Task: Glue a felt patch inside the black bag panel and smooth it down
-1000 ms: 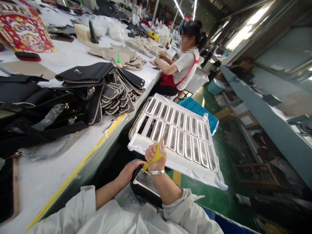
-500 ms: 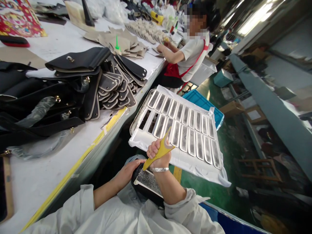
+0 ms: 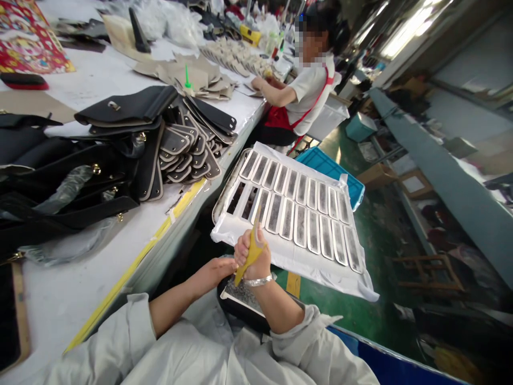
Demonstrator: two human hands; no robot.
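My right hand is closed round a flat yellow tool with pointed ends, tilted steeply; its exact kind is unclear. Below it, on my lap, lies a black bag-like piece with a grey speckled panel edged in white. My left hand lies with fingers stretched out, its fingertips meeting the right hand above the far edge of the black piece. Beyond my hands, a white cloth-covered board carries two rows of long strips with dark grey middles and pale borders.
Black bags and stacked flaps crowd the workbench at left. A co-worker sits farther along it. A blue crate stands behind the board, and a wooden frame is on the floor at right.
My right hand has shifted a little left towards my left hand, and the yellow tool now stands more upright. My left hand has risen slightly.
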